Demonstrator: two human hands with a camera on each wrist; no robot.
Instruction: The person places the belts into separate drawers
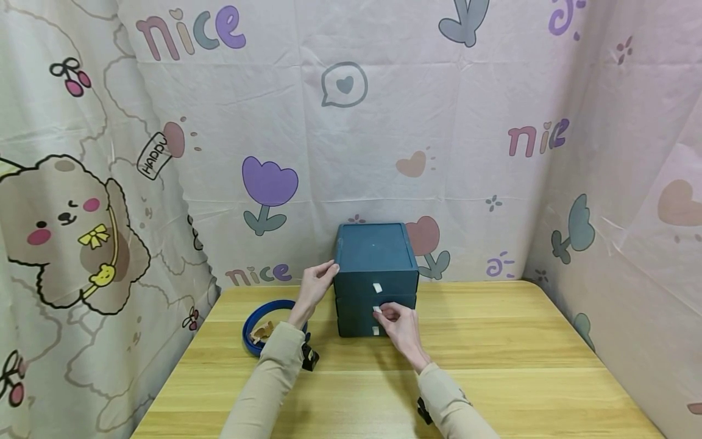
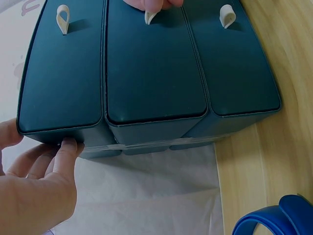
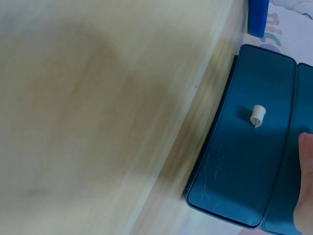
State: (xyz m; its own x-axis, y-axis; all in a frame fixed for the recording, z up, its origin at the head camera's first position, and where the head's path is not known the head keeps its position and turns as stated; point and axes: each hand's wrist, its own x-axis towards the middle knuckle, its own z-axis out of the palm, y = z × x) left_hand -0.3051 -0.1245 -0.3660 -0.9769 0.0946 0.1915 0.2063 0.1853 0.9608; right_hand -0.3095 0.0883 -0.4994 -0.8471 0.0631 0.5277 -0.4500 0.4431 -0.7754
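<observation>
A dark teal chest of three stacked drawers [image 1: 375, 247] stands on the table, each drawer front carrying a small pale pull tab. My right hand [image 1: 402, 329] pinches the middle drawer's tab [image 2: 149, 18] between thumb and fingers. Only an edge of that hand [image 3: 305, 186] enters the right wrist view. At the chest's upper left corner, my left hand [image 1: 317, 283] holds the edge. In the left wrist view its fingers [image 2: 64, 154] lie against the side wall, with the thumb at the top edge. The bottom drawer's tab [image 3: 258, 116] hangs free.
A round blue-rimmed container [image 1: 250, 317] holding small tan pieces [image 1: 263, 332] sits left of the chest, partly behind my left forearm. The wooden table [image 1: 493, 341] extends around the chest. Printed cloth [image 1: 351, 140] hangs close behind it.
</observation>
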